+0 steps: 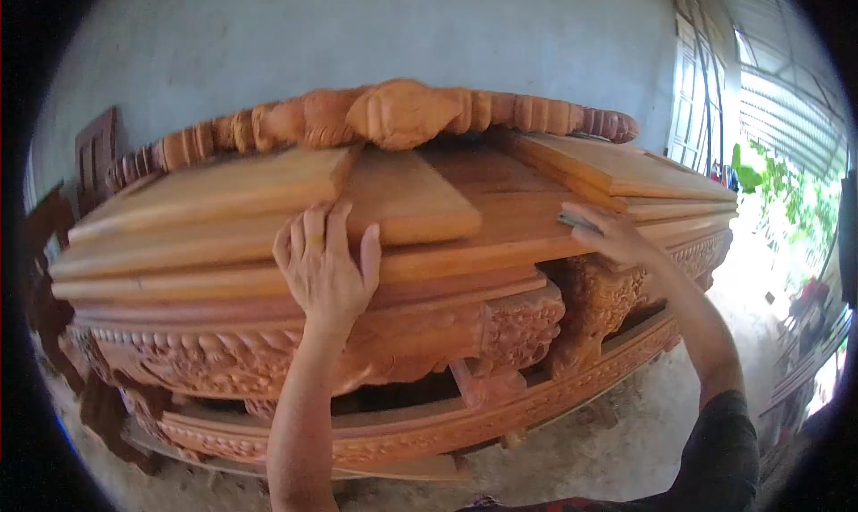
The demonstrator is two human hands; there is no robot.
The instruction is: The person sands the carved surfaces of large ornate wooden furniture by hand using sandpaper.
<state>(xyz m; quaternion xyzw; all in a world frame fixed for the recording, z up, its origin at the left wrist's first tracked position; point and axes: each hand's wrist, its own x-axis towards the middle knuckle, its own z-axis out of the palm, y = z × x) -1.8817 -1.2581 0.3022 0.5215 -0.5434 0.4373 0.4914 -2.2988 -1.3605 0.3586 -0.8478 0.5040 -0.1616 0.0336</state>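
My left hand (326, 257) lies with its fingers stretched out against the front edge of a wooden board (411, 199), thumb held apart; a yellow ring shows on one finger. Boards are stacked here on a carved wooden piece of furniture (206, 360). Closed around a small dark grey flat piece (581, 221), my right hand (617, 237) is at the front edge of a lower board (509, 226). The kind of grey piece is too small to make out. Just beyond the right hand, another thick board (626, 172) lies on top of the stack.
A long turned and carved wooden post (402, 114) lies across the back of the boards, by the bluish wall (402, 29). Dark wooden parts (98, 146) stand at the left. A concrete floor (626, 432) shows below, with a lit opening and plants (769, 181) at the right.
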